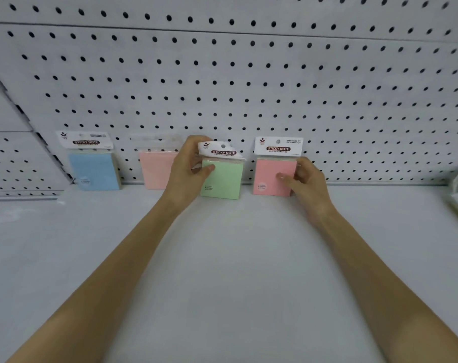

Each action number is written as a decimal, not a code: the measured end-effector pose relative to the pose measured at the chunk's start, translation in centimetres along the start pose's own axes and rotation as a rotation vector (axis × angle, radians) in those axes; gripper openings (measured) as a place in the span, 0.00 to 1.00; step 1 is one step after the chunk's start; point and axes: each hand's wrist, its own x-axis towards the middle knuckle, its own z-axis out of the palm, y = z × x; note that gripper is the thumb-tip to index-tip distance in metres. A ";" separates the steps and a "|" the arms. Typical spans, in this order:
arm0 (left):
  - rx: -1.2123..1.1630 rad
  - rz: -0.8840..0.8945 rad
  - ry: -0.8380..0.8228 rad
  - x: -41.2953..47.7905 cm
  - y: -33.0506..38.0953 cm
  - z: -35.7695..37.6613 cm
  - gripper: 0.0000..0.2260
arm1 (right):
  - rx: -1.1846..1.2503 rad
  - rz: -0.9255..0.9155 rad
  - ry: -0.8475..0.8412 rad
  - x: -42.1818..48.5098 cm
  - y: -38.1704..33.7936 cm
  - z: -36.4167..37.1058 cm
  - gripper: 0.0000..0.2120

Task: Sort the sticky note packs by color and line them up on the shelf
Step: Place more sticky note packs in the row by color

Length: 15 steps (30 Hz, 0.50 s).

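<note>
Green sticky note pack stands upright at the back of the shelf, its header corner pinched by the left hand. The right hand pinches the right edge of a pink pack just beside it. Green separates this from a second pink pack, which is partly hidden behind the left hand. A blue pack stands farthest left. Items at the right frame edge are cut off and unidentifiable.

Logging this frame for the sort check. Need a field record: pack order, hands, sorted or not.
order, left to right: blue pack, left pink pack, green pack, right pink pack
left hand: grips green pack
right hand: grips right pink pack
place: shelf, by pegboard
sorted: no, green pack sits between the pink packs
</note>
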 end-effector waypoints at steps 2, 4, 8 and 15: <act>0.011 0.028 -0.038 0.0 0.0 0.2 0.25 | -0.007 -0.005 0.003 0.0 0.0 0.1 0.13; 0.007 0.033 -0.069 -0.2 -0.1 0.2 0.27 | -0.010 -0.008 0.009 0.0 0.1 0.1 0.13; 0.010 0.027 -0.037 -0.3 -0.6 0.0 0.26 | -0.011 -0.010 0.028 0.0 0.1 0.1 0.13; 0.259 0.066 0.135 0.0 -0.5 0.9 0.20 | -0.055 0.000 0.103 0.6 0.6 -0.1 0.13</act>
